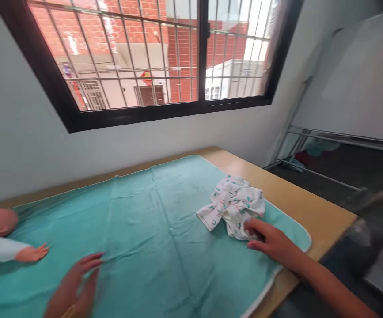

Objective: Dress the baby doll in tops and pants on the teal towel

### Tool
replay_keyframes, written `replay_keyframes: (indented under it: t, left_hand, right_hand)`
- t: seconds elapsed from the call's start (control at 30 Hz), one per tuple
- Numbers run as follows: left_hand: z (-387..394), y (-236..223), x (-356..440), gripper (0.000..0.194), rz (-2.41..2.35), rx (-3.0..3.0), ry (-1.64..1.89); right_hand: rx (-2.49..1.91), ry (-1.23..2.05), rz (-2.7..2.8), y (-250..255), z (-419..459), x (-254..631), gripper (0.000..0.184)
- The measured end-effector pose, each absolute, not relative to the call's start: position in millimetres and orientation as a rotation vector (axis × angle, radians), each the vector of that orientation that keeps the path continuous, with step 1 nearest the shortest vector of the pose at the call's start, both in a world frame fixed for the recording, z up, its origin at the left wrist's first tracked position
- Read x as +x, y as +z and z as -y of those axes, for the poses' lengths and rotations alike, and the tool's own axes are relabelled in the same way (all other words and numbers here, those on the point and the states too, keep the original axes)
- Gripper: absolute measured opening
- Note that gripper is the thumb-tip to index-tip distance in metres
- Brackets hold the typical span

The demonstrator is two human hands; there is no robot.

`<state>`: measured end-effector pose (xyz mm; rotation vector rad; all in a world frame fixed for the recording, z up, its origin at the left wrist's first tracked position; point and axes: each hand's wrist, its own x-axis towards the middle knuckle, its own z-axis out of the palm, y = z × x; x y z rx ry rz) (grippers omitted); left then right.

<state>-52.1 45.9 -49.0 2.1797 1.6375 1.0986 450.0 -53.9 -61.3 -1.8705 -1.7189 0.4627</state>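
Note:
A crumpled white baby garment (pixel 239 198) with small green and pink prints lies on a teal cloth (pixel 145 207). My right hand (pixel 272 243) is at the garment's near edge, with thumb and fingers apart; I cannot tell whether the fingertips touch the fabric. Over the near part of the cloth is my left hand (pixel 78 282), a little blurred, its thumb and fingers apart and nothing between them. At the left edge lies a baby doll (pixel 4 247) in a pale sleeve, its head and one arm showing and the rest out of view.
The cloth covers much of a wooden table (pixel 277 181) whose right edge is bare wood. Behind it stand a white wall and a barred window (pixel 164 57). To the right is a white board on a metal frame (pixel 330 134), with blurred items beneath it.

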Motion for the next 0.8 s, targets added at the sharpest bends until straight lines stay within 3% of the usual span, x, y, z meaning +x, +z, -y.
replay_keyframes:
  t: [0.13,0.27,0.37,0.5,0.63,0.7,0.8]
  left_hand:
    - [-50,-52,84,0.022,-0.822,2.427,0.902]
    - [-33,-41,211,0.041,-0.545,2.451,0.74]
    - [-39,-47,265,0.065,-0.634,2.593,0.597]
    - [-77,-70,271,0.072,-0.791,2.689,0.502]
    - [-122,-83,238,0.056,-0.976,2.647,0.539]
    - [-137,-83,222,0.043,-1.069,2.597,0.564]
    - [-147,-81,211,0.036,-1.14,2.549,0.609]
  right_hand:
    - [-1.814,0.27,1.888,-36,57,445,0.02]
    - [-1.799,0.273,1.741,10,63,458,0.025]
    - [-1.796,0.244,1.828,23,67,459,0.026]
    - [-1.78,0.133,2.053,-21,67,443,0.049]
    - [-1.766,0.007,1.879,-70,57,430,0.016]
    - [-1.767,0.07,1.766,-71,51,432,0.019]
    - [-1.762,0.247,1.569,-33,45,451,0.031]
